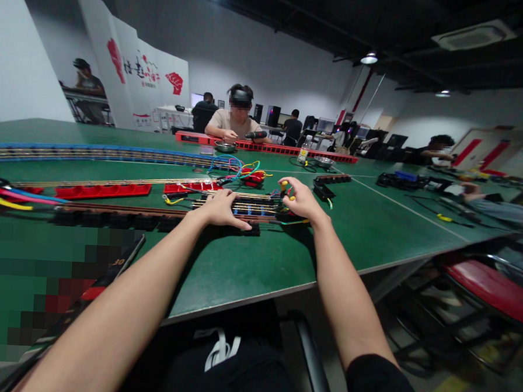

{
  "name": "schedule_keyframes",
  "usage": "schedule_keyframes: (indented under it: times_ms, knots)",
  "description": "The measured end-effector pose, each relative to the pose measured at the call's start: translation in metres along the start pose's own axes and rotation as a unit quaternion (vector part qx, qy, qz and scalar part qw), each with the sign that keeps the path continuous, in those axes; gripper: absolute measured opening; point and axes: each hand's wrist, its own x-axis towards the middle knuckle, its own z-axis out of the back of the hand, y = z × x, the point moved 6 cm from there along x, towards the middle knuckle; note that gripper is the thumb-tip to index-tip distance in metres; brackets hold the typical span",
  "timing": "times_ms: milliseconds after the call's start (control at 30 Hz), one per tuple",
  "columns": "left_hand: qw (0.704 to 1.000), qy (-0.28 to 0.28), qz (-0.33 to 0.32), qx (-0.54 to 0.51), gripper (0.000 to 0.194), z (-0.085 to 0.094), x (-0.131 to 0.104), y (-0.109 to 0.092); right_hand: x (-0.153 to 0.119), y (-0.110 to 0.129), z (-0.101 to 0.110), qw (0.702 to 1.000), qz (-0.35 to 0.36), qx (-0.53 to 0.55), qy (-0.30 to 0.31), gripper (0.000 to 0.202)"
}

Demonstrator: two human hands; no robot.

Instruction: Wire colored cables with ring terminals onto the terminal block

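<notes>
On the green table lies a long assembly of dark rails and metal bars (124, 210). My left hand (221, 209) rests across its right part, thumb stretched out to the right and fingers over the bars. At the right end of the assembly, my right hand (300, 199) has its fingers curled round a yellow-handled tool (283, 186), whose working end is hidden. Coloured wires and small blue pieces (267, 210) show between my hands. Red trays (104, 191) lie behind the assembly, and a yellow wire (173, 201) is left of my left hand.
A blue rail (92, 154) runs along the back left. Farther back are a long red rail (290, 150), metal bowls (225, 147) and a bottle (305, 149). A person sits opposite. Black parts (323, 190) lie to the right; a red stool (493, 287) stands beside the table.
</notes>
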Motion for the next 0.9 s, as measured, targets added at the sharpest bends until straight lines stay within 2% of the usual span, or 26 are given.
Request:
schedule_keyframes:
  times_ms: [167,300,500,900]
  knots:
    - [1.0,0.002,0.005,0.003,0.119,-0.001,0.001,0.001,-0.002,0.01,-0.017,0.99,0.072,-0.042,0.114,0.066]
    - [1.0,0.001,0.003,0.001,0.118,-0.001,0.001,0.001,-0.004,0.013,-0.023,0.98,0.091,-0.067,0.162,0.069]
    - [1.0,0.002,0.002,0.004,0.119,0.0,0.0,0.0,-0.006,0.012,-0.028,0.973,0.103,-0.088,0.188,0.063]
    - [1.0,-0.004,-0.004,-0.001,0.119,-0.001,0.001,0.001,-0.008,0.015,-0.029,0.981,0.054,-0.105,0.154,0.06]
